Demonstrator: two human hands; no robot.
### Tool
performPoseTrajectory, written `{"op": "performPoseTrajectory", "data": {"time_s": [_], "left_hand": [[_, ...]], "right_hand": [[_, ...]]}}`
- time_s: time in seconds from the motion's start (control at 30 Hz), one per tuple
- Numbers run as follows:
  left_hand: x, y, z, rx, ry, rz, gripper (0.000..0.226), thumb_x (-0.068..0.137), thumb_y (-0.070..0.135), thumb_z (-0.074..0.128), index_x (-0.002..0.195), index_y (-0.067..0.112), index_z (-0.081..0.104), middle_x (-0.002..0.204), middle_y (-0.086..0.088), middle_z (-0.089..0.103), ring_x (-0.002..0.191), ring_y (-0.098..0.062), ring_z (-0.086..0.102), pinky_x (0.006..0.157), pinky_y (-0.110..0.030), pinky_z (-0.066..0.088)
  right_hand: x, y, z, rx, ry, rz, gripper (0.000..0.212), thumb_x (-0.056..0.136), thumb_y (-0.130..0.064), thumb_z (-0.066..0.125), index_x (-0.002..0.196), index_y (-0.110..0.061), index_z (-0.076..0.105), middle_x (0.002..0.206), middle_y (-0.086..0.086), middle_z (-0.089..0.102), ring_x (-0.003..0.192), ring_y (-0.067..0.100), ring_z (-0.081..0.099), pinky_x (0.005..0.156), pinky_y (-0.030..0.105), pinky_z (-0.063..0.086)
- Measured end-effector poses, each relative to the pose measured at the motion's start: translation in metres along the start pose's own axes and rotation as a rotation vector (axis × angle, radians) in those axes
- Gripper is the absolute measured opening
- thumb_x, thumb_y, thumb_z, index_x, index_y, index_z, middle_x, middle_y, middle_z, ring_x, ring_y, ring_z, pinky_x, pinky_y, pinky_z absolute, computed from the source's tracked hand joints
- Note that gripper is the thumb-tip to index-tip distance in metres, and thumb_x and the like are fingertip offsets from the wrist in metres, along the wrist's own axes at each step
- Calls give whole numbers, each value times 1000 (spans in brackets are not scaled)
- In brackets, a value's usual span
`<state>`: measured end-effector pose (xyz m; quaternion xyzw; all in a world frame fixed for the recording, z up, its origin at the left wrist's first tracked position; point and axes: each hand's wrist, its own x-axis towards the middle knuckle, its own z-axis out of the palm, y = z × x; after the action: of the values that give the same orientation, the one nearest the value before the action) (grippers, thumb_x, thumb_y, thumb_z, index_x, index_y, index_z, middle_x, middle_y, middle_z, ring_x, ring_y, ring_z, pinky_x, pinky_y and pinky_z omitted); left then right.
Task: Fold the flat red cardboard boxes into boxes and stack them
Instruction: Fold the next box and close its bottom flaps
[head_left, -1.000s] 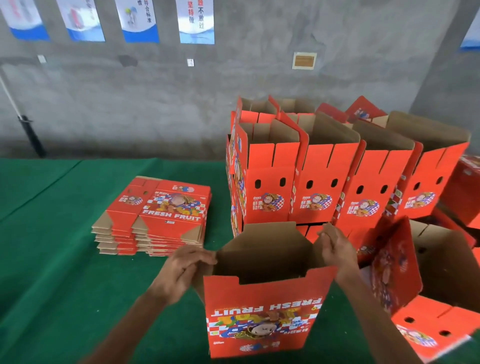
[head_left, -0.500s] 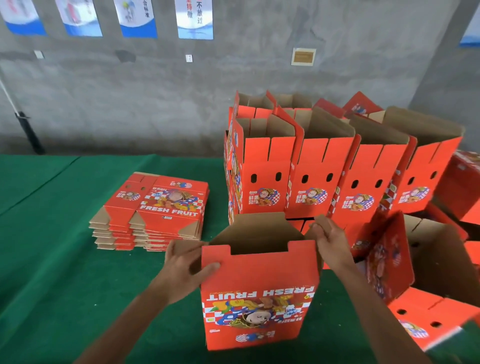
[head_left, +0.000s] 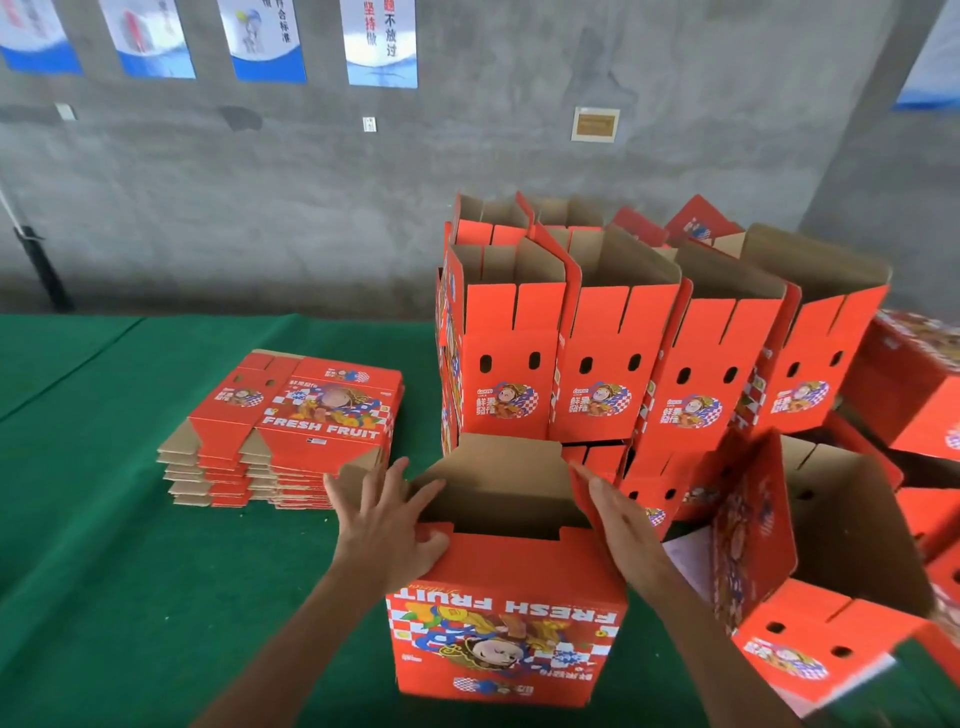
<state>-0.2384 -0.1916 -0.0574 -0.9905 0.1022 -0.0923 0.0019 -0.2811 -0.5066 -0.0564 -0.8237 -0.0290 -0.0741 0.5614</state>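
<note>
A red "FRESH FRUIT" box (head_left: 511, 577) stands upright on the green table (head_left: 104, 545) just in front of me, its top open and the print upside down to me. My left hand (head_left: 387, 519) presses with spread fingers on the box's left top flap, thumb on the front panel. My right hand (head_left: 618, 512) lies flat against the right top flap, pushing it inward. A stack of flat red boxes (head_left: 291, 415) lies to the left. Folded open-topped boxes (head_left: 613, 364) stand stacked in rows behind.
At the right, a folded box (head_left: 852, 525) lies on its side, its opening toward me, with more red boxes (head_left: 914, 384) beyond it. A grey concrete wall (head_left: 311, 208) with posters runs along the table's far edge. Bare green cloth stretches to the left.
The box has been set lower and nearer to me. Both hands have shifted from gripping its side edges to pressing flat on the top side flaps.
</note>
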Motion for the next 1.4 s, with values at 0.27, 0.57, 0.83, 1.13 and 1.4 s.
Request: {"op": "performPoseTrajectory", "data": {"time_s": [0.27,0.57,0.83,1.13,1.4], "left_hand": [[-9,6,-1,-221,419,9,90,74,49,68,156,24,40,172,-12,11,159,-35,2,121,-69,-5],[-21,6,13,-805,262,122,43,92,17,77,130,34,67,127,17,68,117,-4,64,103,-39,54],[-6,2,18,-672,141,235,20,102,12,62,110,15,79,120,9,69,118,-8,56,110,-22,37],[0,18,18,-820,93,-3,32,99,48,59,116,25,45,124,3,45,116,-19,47,102,-43,49],[32,21,8,-482,-328,-20,94,83,80,59,158,46,14,162,2,9,137,-34,47,110,-53,46]], "right_hand": [[13,4,5,-306,-75,-43,79,97,-22,70,157,-46,25,157,-21,36,145,3,33,120,34,32],[19,15,5,-363,-58,-48,85,96,-16,69,159,-43,18,162,-11,30,150,12,26,124,42,27],[17,19,8,-290,26,-159,35,104,-23,57,130,-46,53,142,-24,51,136,3,46,112,30,40],[12,18,5,-303,-68,-9,33,85,-65,69,109,-45,59,137,-25,49,129,0,43,105,34,42],[29,18,6,-567,-138,33,74,80,-72,69,142,-39,43,144,-14,42,131,6,35,105,34,41]]}}
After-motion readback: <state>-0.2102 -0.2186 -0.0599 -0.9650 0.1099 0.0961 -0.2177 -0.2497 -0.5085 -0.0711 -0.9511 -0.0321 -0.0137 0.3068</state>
